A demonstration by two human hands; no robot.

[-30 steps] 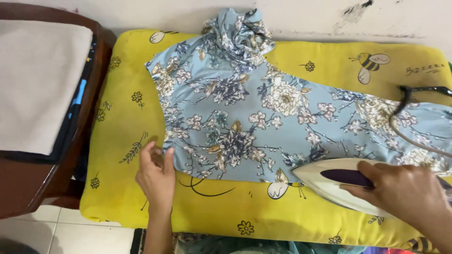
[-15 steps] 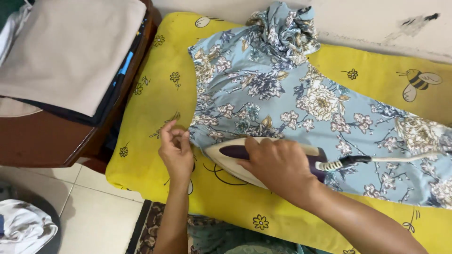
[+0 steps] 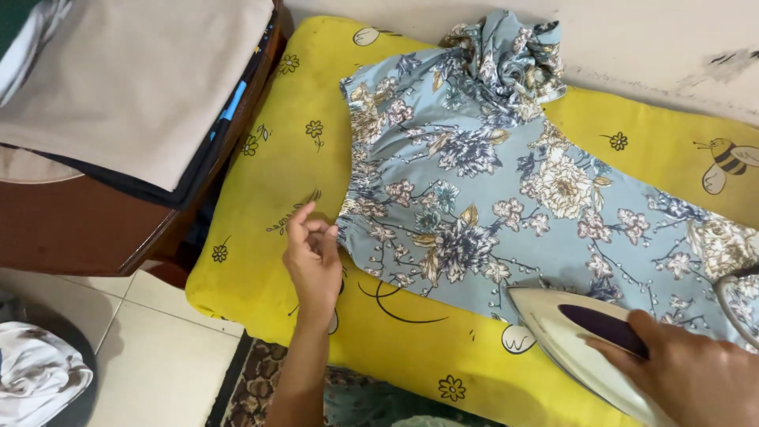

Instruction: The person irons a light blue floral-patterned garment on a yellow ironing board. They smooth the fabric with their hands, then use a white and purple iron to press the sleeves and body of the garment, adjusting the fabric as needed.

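Observation:
A light blue garment with a flower print (image 3: 514,190) lies spread on a yellow padded mat (image 3: 277,182); its far end is bunched up near the wall. My left hand (image 3: 314,257) pinches the garment's near left corner between its fingers. My right hand (image 3: 696,375) grips the dark purple handle of a white clothes iron (image 3: 565,332), which rests on the garment's near edge at the lower right, tip pointing left.
A wooden table (image 3: 87,229) at the left carries a stack of folded cloth (image 3: 134,87). White cloth sits in a dark basket (image 3: 39,372) on the tiled floor. A patterned rug (image 3: 261,387) lies below the mat. A white wall (image 3: 632,39) runs behind.
The iron has slid back to the right along the garment's near edge, away from my left hand. My left hand still holds the corner.

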